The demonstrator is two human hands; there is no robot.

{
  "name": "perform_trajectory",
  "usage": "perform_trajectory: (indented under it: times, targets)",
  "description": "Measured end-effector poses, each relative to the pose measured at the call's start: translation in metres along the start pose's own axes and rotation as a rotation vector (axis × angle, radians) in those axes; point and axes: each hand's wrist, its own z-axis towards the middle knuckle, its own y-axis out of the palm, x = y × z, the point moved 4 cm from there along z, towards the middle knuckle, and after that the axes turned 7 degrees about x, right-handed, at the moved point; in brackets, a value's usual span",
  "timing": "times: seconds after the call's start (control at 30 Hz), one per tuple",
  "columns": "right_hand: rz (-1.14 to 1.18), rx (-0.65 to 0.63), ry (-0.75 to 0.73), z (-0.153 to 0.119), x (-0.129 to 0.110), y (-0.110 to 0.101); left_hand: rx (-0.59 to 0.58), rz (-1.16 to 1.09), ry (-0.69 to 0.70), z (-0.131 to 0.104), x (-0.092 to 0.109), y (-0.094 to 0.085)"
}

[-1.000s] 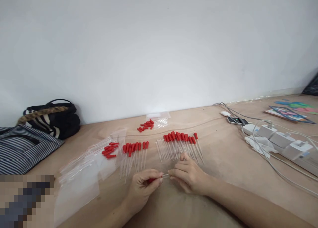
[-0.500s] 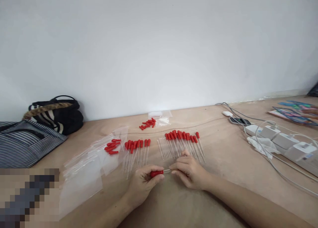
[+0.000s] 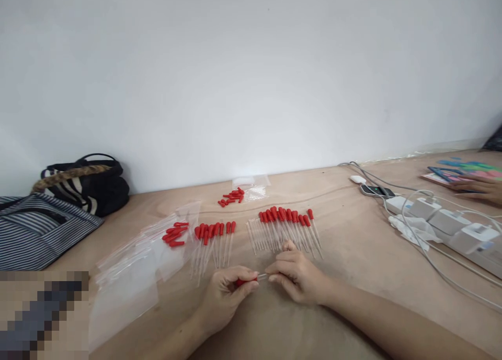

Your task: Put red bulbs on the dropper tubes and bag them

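Between thumb and fingers, my left hand [image 3: 229, 294] pinches a red rubber dropper bulb [image 3: 246, 281], mostly covered by the fingers. A clear dropper tube [image 3: 262, 276] runs from the bulb's end into the fingertips of my right hand [image 3: 300, 276], which are closed on it. Beyond my right hand lies a row of clear tubes, several topped with red bulbs [image 3: 288, 215] and the leftmost bare [image 3: 257, 237]. Past my left hand is a second group of red-topped droppers [image 3: 214, 232]. Loose red bulbs lie in one heap [image 3: 174, 234] at the left and another [image 3: 232, 197] farther back.
Clear plastic bags [image 3: 125, 292] spread over the table at left, near a striped bag [image 3: 47, 229] and a black bag [image 3: 105, 187]. At right lies a white power strip [image 3: 482, 253] with plugs and cables. Another person's hand [image 3: 482, 188] rests by colourful items at far right.
The fingers of my left hand have closed farther over the red bulb, so less of it shows. At far right the other person's hand has moved, along with the blue item there.
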Motion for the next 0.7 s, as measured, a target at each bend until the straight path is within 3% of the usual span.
perform_trajectory:
  times: [0.1, 0.27, 0.37, 0.5, 0.6, 0.7]
  targets:
    - [0.041, 0.036, 0.038, 0.002, -0.001, -0.003, 0.014, -0.034, -0.130, 0.001, -0.001, -0.004]
    - [0.040, 0.174, 0.251, 0.005, -0.005, -0.005, 0.208, -0.273, -0.407, 0.005, -0.003, -0.009]
    - [0.006, 0.189, 0.369, 0.005, -0.009, 0.002, 0.263, -0.371, -0.469, 0.004, -0.002, 0.000]
    - [0.019, 0.187, 0.403, 0.007, -0.019, 0.012, 0.335, -0.500, -0.503, 0.005, 0.001, 0.006]
    - [0.025, 0.221, 0.418, 0.007, -0.019, 0.010, 0.317, -0.385, -0.495, 0.020, 0.005, -0.017]
    - [-0.031, 0.267, 0.424, 0.006, -0.013, 0.003, 0.221, -0.103, -0.456, 0.047, 0.007, -0.059]
